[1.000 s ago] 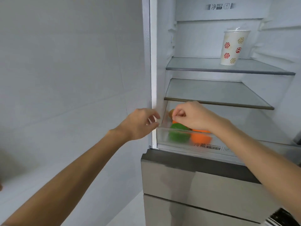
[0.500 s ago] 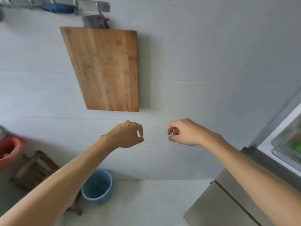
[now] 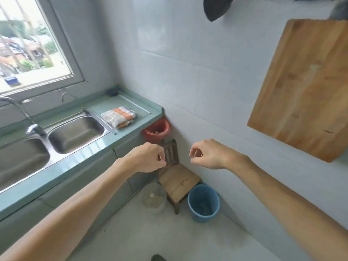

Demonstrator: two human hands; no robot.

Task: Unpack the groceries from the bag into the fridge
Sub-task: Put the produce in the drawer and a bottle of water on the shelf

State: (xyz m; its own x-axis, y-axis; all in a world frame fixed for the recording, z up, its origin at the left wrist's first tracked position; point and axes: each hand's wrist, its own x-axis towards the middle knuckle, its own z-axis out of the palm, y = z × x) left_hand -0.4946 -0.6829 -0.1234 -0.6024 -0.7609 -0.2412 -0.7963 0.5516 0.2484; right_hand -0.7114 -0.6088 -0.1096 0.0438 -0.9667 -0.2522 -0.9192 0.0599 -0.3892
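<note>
My left hand and my right hand hover side by side in mid-air in front of the tiled wall, both empty with fingers loosely curled. They hang above a small wooden chair in the corner. The fridge and the grocery bag are out of the head view.
A green counter with a double steel sink runs along the left under a window. A folded cloth lies on it. A red bin, a blue bucket and a clear tub stand near the chair. A wooden cutting board hangs on the wall.
My view has swung left from the open fridge drawer to the wall and then the sink corner. Both hands left the drawer and stay raised and empty.
</note>
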